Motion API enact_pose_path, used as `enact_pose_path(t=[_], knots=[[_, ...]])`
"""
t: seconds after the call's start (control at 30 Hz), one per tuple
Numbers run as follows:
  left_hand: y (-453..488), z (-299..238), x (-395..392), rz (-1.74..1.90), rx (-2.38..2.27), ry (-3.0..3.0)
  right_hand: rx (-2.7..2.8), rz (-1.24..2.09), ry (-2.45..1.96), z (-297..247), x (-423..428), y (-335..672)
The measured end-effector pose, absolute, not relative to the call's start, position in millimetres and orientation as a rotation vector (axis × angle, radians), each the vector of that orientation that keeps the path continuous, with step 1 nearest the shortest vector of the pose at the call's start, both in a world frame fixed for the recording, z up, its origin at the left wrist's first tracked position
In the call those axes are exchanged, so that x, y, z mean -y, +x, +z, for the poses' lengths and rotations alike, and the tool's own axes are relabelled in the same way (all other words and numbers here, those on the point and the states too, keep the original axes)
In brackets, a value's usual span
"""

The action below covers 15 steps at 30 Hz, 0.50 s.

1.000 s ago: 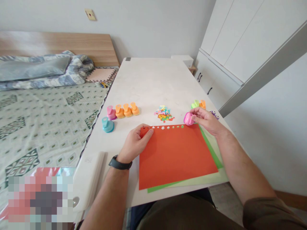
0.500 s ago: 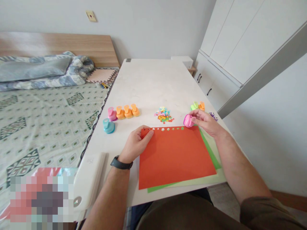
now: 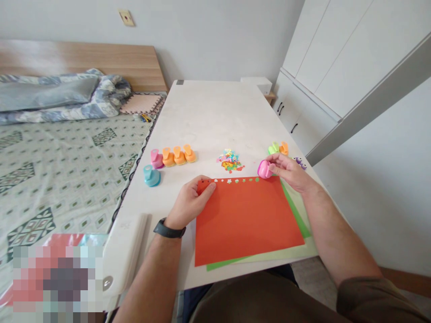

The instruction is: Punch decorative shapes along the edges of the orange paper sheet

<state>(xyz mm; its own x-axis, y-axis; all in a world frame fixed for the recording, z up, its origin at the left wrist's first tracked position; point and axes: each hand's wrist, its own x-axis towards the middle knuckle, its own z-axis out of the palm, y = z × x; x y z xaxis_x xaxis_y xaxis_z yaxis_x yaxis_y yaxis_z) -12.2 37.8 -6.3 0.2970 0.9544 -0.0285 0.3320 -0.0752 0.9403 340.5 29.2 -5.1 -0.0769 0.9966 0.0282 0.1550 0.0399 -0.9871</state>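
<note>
A sheet of red-orange paper (image 3: 249,220) lies before me, a row of small punched shapes along its far edge. My left hand (image 3: 192,199) pinches its far left corner, thumb on top. At the far right corner my right hand (image 3: 286,169) grips a pink craft punch (image 3: 264,169), which sits at the paper's edge; whether the paper is inside its slot is hidden. Green paper (image 3: 296,215) shows from under the red sheet. Just beyond lies a pile of colourful paper cutouts (image 3: 230,160).
Left of the pile stand several orange punches (image 3: 179,155), a pink punch (image 3: 156,158) and a teal punch (image 3: 151,176). Green (image 3: 274,149) and orange (image 3: 284,148) punches and a purple item (image 3: 299,163) are beyond my right hand. A white device (image 3: 126,251) lies at the table's left edge.
The view has shifted slightly. Both hands, the paper and the pink punch keep almost the same places.
</note>
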Motion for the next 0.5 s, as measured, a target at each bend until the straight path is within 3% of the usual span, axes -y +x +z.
enact_pose_path(t=[0.5], knots=[[-13.3, -8.9, -40.6, 0.847, -1.277, 1.648, 1.434, 1.243, -1.277, -8.8, -26.1, 340.2]])
